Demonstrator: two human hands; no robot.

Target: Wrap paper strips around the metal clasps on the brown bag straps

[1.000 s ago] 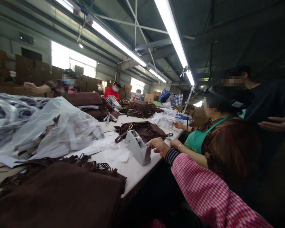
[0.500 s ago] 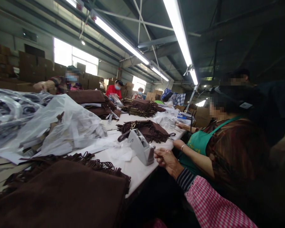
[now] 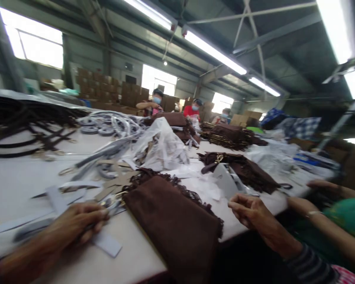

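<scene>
My left hand (image 3: 79,225) is at the lower left over the table, fingers closed by a metal clasp (image 3: 108,202); what they grip is blurred. Beside it lies a dark brown fringed bag (image 3: 174,221), running down to the table's front edge. My right hand (image 3: 248,209) is to the right of this bag, near the grey tape dispenser (image 3: 226,181), with fingertips pinched together; anything between them is too small to make out. Another brown fringed bag (image 3: 251,171) with a gold clasp lies behind the dispenser.
Clear plastic wrapping (image 3: 161,148), grey straps (image 3: 112,122) and card strips (image 3: 118,181) cover the table (image 3: 142,232). Dark straps (image 3: 32,134) lie at the left, stacked brown bags (image 3: 227,134) farther back. A co-worker's forearms (image 3: 319,217) reach in from the right; other people sit across.
The view has swung left, bringing my left hand and more of the table into sight. My right hand has drawn away from the tape dispenser's end, towards the near brown bag.
</scene>
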